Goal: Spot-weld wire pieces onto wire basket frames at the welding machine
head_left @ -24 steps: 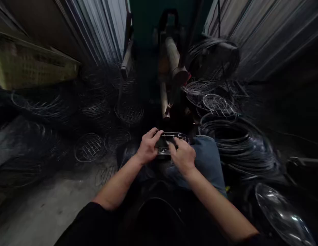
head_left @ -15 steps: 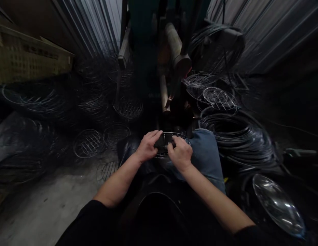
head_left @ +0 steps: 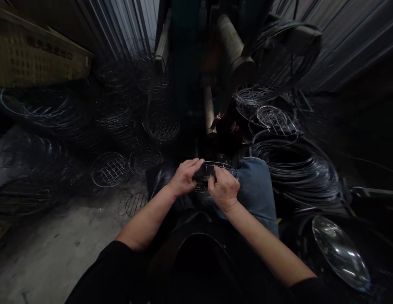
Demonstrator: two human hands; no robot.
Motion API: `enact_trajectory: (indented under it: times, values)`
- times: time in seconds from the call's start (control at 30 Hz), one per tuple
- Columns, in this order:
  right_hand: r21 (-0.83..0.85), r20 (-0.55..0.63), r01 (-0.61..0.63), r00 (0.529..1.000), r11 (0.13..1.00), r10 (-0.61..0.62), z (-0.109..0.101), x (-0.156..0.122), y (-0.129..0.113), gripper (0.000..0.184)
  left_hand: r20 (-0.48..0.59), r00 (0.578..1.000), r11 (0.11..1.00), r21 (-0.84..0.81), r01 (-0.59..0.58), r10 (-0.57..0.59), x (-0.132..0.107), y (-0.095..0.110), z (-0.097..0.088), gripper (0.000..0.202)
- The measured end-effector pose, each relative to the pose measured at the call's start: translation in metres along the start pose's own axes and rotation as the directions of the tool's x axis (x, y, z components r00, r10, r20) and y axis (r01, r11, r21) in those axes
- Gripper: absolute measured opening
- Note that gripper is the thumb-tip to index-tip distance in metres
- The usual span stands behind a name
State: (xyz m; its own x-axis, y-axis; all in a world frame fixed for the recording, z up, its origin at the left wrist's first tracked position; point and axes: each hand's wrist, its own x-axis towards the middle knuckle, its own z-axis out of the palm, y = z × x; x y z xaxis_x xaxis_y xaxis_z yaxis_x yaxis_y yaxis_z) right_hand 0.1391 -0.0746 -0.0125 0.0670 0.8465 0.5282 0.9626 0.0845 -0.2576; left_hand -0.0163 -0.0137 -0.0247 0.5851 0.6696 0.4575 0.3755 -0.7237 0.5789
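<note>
Well, the left hand (head_left: 183,178) and right hand (head_left: 224,189) hold an oval wire grille (head_left: 212,164) up at lap height, beside a blue denim cloth (head_left: 256,190). The left fingers (head_left: 196,164) curl over its rim; the right fingers (head_left: 219,174) pinch its wires. A large wire coil (head_left: 294,173) lies nearby.

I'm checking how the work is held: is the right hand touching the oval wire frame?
Touching. The head view shows the right hand with its fingers pressed against the oval wire frame, with no gap.
</note>
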Motion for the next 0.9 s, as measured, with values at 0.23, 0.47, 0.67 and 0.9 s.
enact_trajectory:
  times: [0.23,0.47,0.67,0.9]
  values:
    - [-0.034,-0.013,0.041,0.999,0.999,-0.041,0.0,0.001,-0.002,0.022,0.017,1.0,1.0,0.016,-0.008,0.008,0.001,0.001,-0.003,0.078]
    - [-0.046,0.006,0.044,0.999,0.998,-0.044,-0.001,0.001,-0.003,0.022,0.012,1.0,1.0,0.012,0.0,0.0,0.001,0.001,-0.002,0.079]
    - [-0.041,0.139,-0.018,0.99,0.999,0.023,-0.009,0.006,-0.003,0.022,0.011,1.0,1.0,-0.024,0.007,-0.007,0.001,0.001,-0.003,0.078]
    - [0.23,0.201,-0.195,0.968,0.953,0.149,-0.053,0.017,0.047,0.024,0.017,1.0,0.996,-0.084,-0.009,0.011,0.002,0.001,-0.007,0.078]
